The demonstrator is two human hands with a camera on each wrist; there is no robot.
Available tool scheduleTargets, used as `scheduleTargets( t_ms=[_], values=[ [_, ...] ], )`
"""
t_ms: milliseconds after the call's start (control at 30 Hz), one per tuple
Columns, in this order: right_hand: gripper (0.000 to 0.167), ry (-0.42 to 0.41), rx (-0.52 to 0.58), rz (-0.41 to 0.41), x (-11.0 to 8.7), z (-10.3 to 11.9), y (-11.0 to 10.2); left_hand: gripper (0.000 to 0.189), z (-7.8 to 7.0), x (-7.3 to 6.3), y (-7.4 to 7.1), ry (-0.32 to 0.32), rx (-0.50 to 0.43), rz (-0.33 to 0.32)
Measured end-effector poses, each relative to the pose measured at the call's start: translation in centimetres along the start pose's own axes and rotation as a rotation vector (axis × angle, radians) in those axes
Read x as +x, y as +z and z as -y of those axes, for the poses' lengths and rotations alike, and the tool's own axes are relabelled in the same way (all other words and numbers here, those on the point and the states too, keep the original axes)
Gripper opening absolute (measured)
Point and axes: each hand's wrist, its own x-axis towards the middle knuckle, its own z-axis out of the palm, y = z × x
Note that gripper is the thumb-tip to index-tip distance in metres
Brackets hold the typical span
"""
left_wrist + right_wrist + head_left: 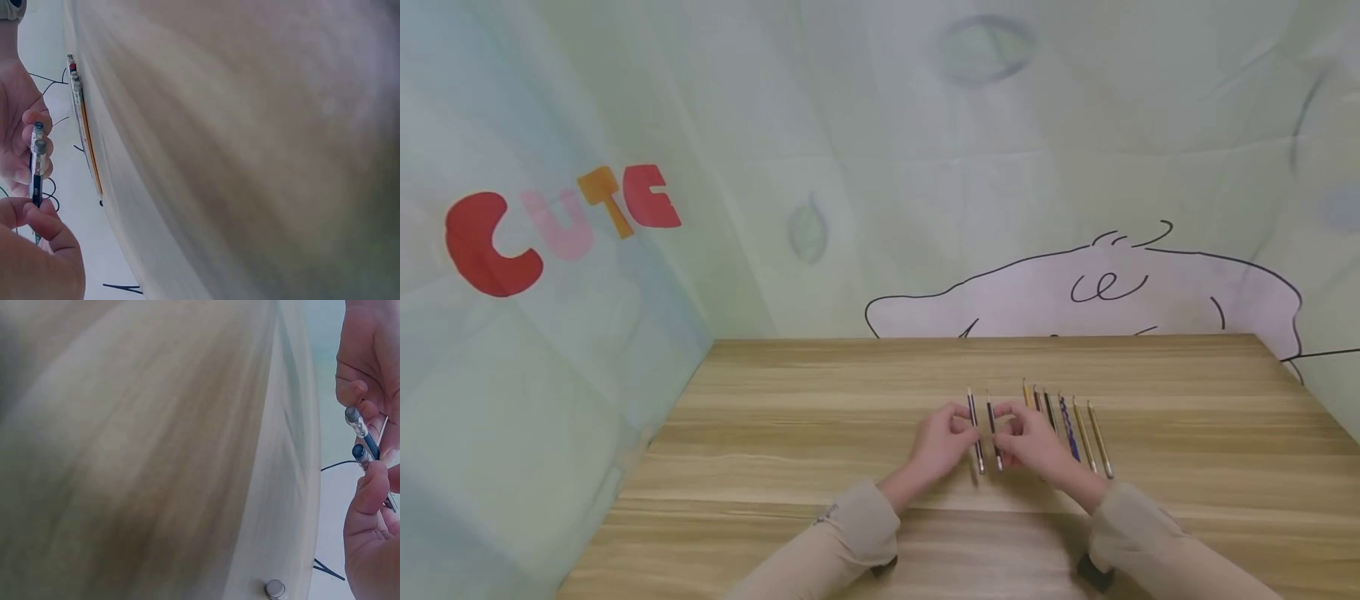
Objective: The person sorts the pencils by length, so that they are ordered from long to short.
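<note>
Between thumb and fingers, my left hand (942, 442) pinches a dark pencil (981, 457) with a pale eraser end towards me. My right hand (1036, 440) pinches a second dark pencil (991, 412), a short gap to the right and nearly parallel. A faint shadow below the left pencil suggests it is held just off the table. Both wrist views show the metal-banded eraser ends, one pencil (39, 156) partly overlapping the other. Just right of my right hand lies a row of several pencils, among them a blue-patterned pencil (1070, 429) and a gold one (1101, 442); the hand covers some lower ends.
The wood-grain table (790, 433) spreads around both hands. A printed cloth backdrop (850, 167) rises along its back and left edges, with coloured letters at left and a line-drawn pink figure (1022, 292) behind the table.
</note>
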Motion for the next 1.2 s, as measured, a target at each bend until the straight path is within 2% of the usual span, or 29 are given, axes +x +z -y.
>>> scheduleTargets(
  t_ms=[367,733,967,1200],
  values=[
    [0.037,-0.029,0.035,0.029,-0.9,-0.5,0.0,0.024,0.2,-0.3,0.8,-0.012,-0.028,0.022],
    [0.035,-0.028,-0.004,0.023,-1.1,-1.3,-0.4,0.023,0.1,-0.2,1.6,0.0,-0.024,0.044],
    [0.037,-0.007,-0.017,-0.012,-1.6,-2.0,-1.6,0.023,-1.0,0.0,2.7,-0.016,-0.013,0.05],
    [0.04,-0.003,-0.002,-0.046,-2.5,-2.8,-3.5,0.023,-2.6,0.2,4.2,-0.033,-0.017,0.085]
  ],
)
